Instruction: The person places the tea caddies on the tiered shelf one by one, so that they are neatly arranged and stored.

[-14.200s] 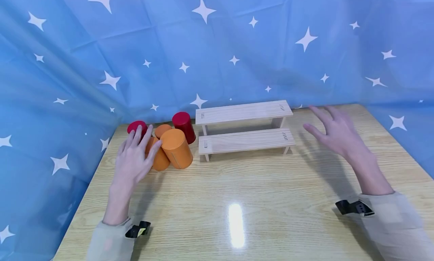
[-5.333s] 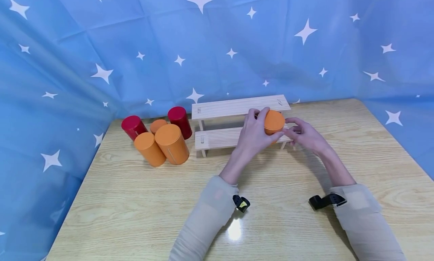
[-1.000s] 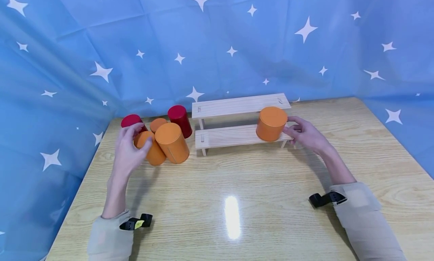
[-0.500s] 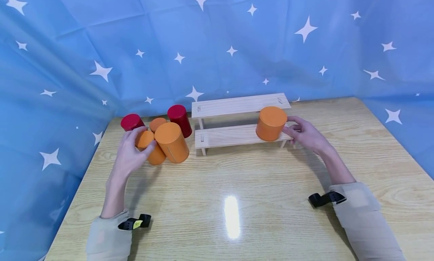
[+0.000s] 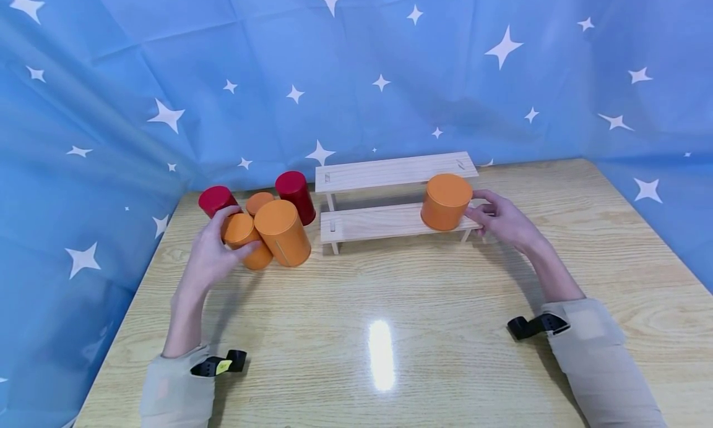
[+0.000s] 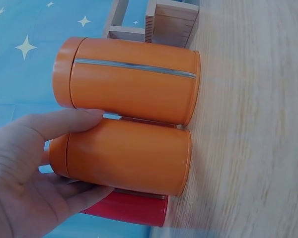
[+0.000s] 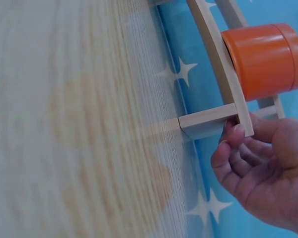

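My left hand is at the group of canisters on the left. Its thumb and fingers curl round the upper part of a medium orange canister, which stands on the table. A taller orange canister stands right beside it. At the other side, my right hand pinches the right end of the lower board of a two-step wooden shelf, thumb above and fingers below in the right wrist view. Near that end a short, wide orange canister sits upright on the lower board.
Behind the held canister stand a red canister, a small orange canister and a second red canister. The shelf's upper board runs behind the lower one. A blue star-patterned cloth hangs along the table's back.
Earlier, the left hand released the short orange canister on the lower board and went back left. In the last second its fingers have closed round the medium canister. The right hand stays put.
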